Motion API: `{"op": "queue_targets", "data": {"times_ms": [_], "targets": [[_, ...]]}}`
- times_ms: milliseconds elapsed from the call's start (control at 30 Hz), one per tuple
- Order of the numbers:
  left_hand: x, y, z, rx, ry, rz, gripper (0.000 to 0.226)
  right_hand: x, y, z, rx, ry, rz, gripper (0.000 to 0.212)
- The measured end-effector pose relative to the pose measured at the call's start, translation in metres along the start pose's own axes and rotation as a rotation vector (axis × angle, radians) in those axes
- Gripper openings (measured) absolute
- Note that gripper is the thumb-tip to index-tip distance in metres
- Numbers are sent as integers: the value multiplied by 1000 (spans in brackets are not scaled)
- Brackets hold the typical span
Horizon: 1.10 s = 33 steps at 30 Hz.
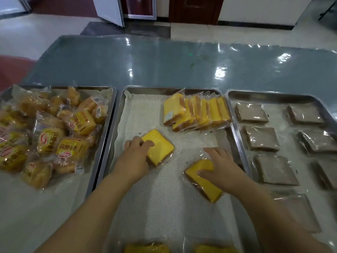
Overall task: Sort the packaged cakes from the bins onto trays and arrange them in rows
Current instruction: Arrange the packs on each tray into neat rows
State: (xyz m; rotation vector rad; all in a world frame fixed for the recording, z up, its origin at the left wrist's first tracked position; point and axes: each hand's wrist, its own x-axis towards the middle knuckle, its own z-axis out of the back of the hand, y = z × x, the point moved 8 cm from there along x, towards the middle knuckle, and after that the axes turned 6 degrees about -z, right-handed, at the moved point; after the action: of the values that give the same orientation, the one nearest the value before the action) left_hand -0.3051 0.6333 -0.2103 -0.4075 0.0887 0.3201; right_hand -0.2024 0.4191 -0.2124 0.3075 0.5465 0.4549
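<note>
The middle metal tray [145,90] is lined with white mesh. At its far right, a row of yellow packaged cakes [195,112] leans on edge. My left hand [135,156] grips the near-left corner of a flat yellow cake [160,147] lying on the mesh. A second yellow cake [204,181] lies to the right, and my right hand [220,168] holds it from above, thumb on its top face. Two more yellow cakes [145,248] show at the bottom edge of the view.
The left tray [107,125] holds a loose pile of yellow-labelled bread packs [54,132]. In the right tray [273,96], brown packaged cakes [260,138] lie flat in rows. Beyond the trays, the grey-blue table top [164,61] is covered in shiny film.
</note>
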Motion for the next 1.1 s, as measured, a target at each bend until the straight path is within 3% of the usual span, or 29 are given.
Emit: {"op": "queue_targets", "data": {"times_ms": [167, 333, 533, 833, 1100], "targets": [[30, -7, 0, 300, 276, -167, 97, -14, -8, -21, -128, 102, -48, 108], [50, -20, -18, 454, 450, -282, 103, -19, -11, -28, -174, 37, -91, 109], [45, -20, -10, 515, 351, -286, 94, -20, -10, -21, -174, 56, -61, 107], [-45, -20, -19, 354, 224, -203, 81, -44, -8, -33, -246, 135, 83, 105], [-95, -37, -29, 305, 269, -188, 83, -76, -8, -41, -301, 145, 145, 98]]}}
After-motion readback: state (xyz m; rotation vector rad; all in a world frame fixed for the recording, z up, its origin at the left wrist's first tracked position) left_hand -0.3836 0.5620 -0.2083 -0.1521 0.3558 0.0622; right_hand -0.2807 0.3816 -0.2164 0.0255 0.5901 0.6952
